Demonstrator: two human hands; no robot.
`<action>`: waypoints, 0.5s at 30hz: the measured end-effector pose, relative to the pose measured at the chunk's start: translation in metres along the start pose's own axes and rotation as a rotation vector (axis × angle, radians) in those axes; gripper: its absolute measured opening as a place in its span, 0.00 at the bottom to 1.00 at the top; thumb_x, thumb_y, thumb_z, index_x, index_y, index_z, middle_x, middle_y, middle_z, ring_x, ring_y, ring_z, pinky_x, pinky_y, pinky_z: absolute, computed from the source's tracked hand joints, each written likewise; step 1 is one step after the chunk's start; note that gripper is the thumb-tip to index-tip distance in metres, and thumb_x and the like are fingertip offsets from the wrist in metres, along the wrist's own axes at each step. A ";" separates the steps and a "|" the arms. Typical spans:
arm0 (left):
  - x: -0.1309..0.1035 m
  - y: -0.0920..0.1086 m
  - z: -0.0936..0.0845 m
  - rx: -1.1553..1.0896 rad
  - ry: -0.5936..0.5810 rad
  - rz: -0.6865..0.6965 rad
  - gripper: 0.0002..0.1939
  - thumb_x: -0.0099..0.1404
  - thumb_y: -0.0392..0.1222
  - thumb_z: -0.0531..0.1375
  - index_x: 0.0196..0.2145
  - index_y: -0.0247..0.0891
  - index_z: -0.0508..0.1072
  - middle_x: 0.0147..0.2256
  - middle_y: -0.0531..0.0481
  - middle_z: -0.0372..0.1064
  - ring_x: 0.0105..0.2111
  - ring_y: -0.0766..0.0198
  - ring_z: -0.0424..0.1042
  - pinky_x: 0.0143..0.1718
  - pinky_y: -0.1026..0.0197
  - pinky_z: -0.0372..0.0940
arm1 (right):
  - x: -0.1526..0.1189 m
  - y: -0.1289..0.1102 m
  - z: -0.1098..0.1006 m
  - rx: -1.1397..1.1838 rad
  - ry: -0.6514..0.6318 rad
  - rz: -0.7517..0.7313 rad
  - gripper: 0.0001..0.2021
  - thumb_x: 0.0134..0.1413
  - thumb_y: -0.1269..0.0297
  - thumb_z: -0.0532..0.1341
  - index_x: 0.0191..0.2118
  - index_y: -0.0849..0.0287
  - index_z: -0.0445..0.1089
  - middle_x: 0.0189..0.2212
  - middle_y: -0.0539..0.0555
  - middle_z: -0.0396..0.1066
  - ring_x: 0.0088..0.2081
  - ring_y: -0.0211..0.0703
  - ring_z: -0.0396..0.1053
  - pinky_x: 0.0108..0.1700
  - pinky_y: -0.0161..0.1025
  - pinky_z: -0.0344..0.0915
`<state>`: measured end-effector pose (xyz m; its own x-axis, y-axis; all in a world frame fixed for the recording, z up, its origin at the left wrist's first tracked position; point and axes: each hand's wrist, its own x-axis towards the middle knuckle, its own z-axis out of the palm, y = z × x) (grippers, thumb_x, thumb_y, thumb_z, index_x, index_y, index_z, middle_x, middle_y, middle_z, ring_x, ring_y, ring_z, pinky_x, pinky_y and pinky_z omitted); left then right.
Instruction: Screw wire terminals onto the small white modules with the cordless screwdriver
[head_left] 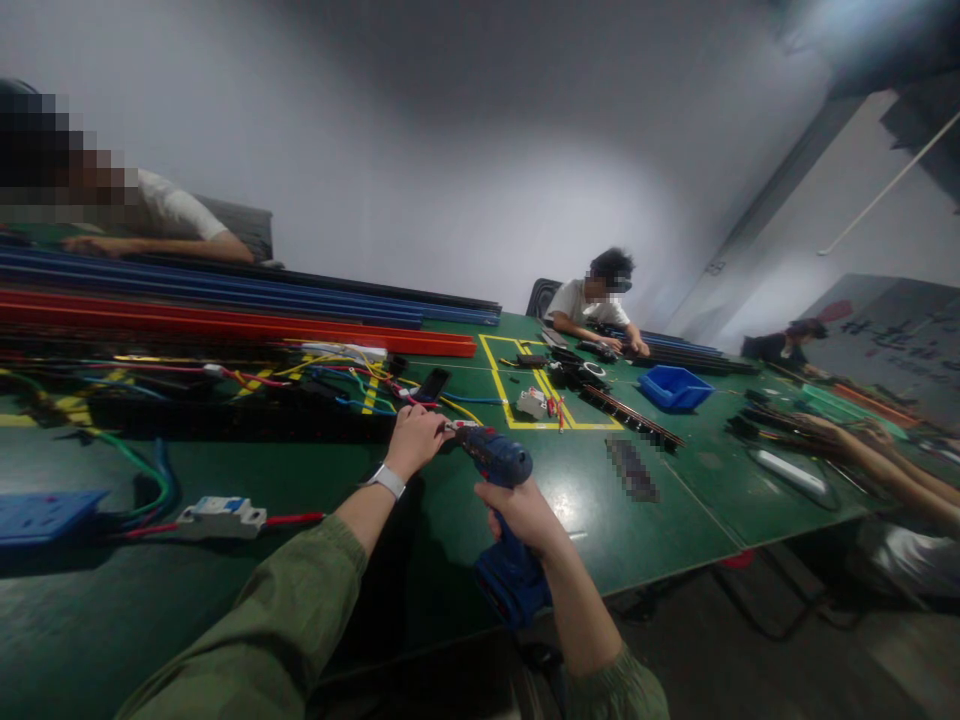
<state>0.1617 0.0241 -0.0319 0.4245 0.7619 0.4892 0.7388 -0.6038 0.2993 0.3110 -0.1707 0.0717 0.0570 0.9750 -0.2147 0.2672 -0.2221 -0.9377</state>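
While the right hand point(525, 512) is gripping the blue drill point(502, 458), the left hand point(418, 438) is closing around something unclear at its tip.

Wall panel point(862, 300): dark characters, too blurred to be read.
White breaker point(223, 517): markings too small.
Blue drill point(499, 456): no lettering legible.

Blue-and-black plastic pistol-shaped cordless drill point(504, 457), handle angled down to a chunky base, nose pointing left beside the near end of a long, straight, dark strip-like piece point(300, 420), which lies flat across the green tabletop point(450, 545), colourful wires along its far side.
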 end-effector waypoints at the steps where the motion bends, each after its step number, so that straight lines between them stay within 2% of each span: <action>1: 0.000 0.000 0.000 -0.003 0.001 0.000 0.13 0.64 0.52 0.58 0.40 0.46 0.78 0.38 0.45 0.75 0.43 0.50 0.64 0.50 0.48 0.50 | 0.000 0.000 0.000 0.005 -0.004 -0.004 0.13 0.51 0.62 0.60 0.43 0.60 0.64 0.09 0.39 0.58 0.12 0.36 0.59 0.19 0.31 0.55; 7: 0.001 0.000 0.001 -0.011 -0.002 -0.005 0.13 0.64 0.51 0.57 0.39 0.45 0.78 0.37 0.44 0.75 0.43 0.50 0.64 0.50 0.48 0.50 | 0.004 -0.001 -0.003 -0.003 -0.035 0.031 0.12 0.50 0.63 0.60 0.41 0.60 0.64 0.09 0.40 0.58 0.12 0.37 0.61 0.19 0.32 0.56; 15: 0.000 -0.001 0.002 -0.015 0.016 0.003 0.13 0.64 0.51 0.57 0.39 0.45 0.78 0.38 0.44 0.75 0.43 0.50 0.64 0.50 0.48 0.49 | 0.003 0.001 -0.002 -0.004 -0.014 0.009 0.14 0.51 0.62 0.60 0.44 0.60 0.64 0.09 0.40 0.58 0.12 0.37 0.60 0.18 0.32 0.55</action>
<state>0.1619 0.0255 -0.0339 0.4186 0.7563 0.5028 0.7297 -0.6097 0.3095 0.3136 -0.1681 0.0704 0.0460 0.9728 -0.2269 0.2711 -0.2307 -0.9345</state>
